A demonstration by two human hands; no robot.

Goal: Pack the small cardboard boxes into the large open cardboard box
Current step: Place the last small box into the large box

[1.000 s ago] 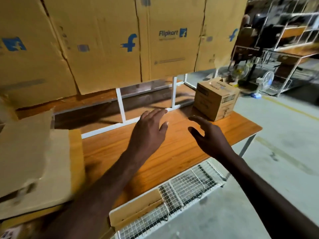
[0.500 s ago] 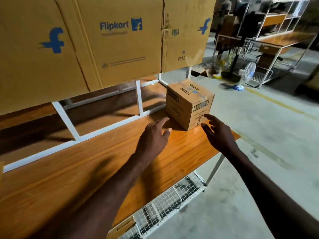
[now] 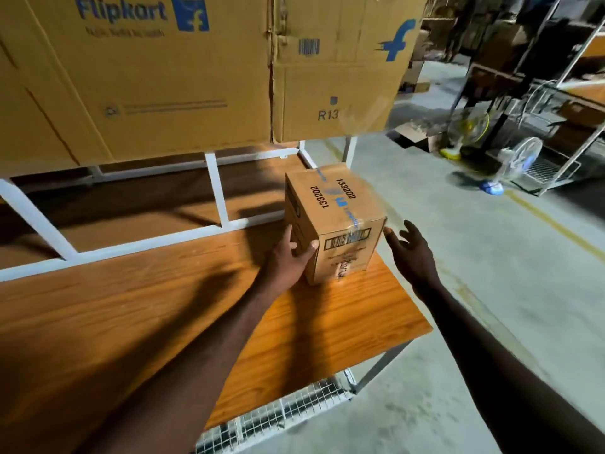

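At the far right corner of the orange wooden tabletop (image 3: 343, 322), our left hand (image 3: 288, 260) grips the small taped brown cardboard box (image 3: 334, 221) while our right hand (image 3: 412, 253) hovers open-fingered just beside it.

One small cardboard box (image 3: 334, 221) is in view — plain brown corrugated board, roughly cubic, closed. The top flaps are sealed along the centre seam with a strip of tape carrying blue print, and "133202" is printed in black on each side of that seam. The near face bears a black barcode label just below the top edge, with the tape end folded over it, and further dark print lower down that is too blurred to read. The box sits turned at an angle, one vertical corner toward the viewer, near the far right corner of the wooden tabletop (image 3: 327, 326) — its lower near corner meets the surface.
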